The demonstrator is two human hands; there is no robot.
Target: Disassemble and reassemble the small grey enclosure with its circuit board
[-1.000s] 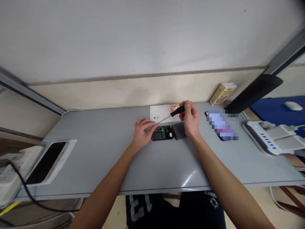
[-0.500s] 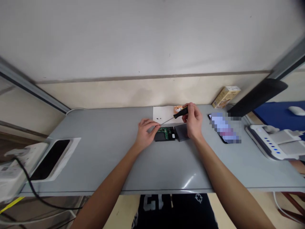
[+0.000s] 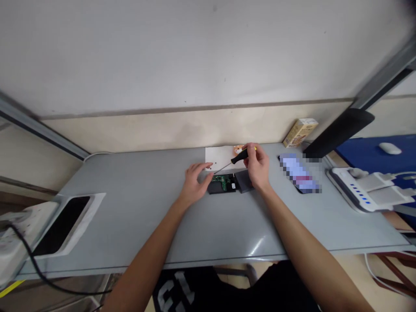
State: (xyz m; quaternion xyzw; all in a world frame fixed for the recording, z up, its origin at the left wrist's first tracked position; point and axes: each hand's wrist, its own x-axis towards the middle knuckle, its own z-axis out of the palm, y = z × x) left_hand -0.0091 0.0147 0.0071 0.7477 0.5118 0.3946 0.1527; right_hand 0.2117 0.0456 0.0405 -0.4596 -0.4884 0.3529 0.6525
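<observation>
My right hand (image 3: 258, 166) is wrapped round the black handle of a screwdriver (image 3: 239, 156), its thin shaft slanting down to the left. The tip ends by the upper left edge of an opened black device (image 3: 222, 187), where a green circuit board (image 3: 224, 180) is exposed. At that left edge is my left hand (image 3: 194, 184), thumb and fingers spread apart around the tip, with nothing visible between them. A dark grey flat cover (image 3: 243, 181) lies against the device's right side, partly behind my right hand. Small dark bits (image 3: 215, 163) rest on a white sheet (image 3: 224, 152) behind.
An orange-and-white animal-face item (image 3: 238, 150) lies on the sheet. To the right are a lit phone (image 3: 297, 173), a carton (image 3: 299, 133), a black upright object (image 3: 341, 132) and a power strip (image 3: 357, 190). A dark-screened phone (image 3: 61, 225) lies at the left.
My left thumb and fingers have parted from the pinch at the screwdriver tip. The right hand still holds the screwdriver, at a similar slant. The camera view has shifted slightly.
</observation>
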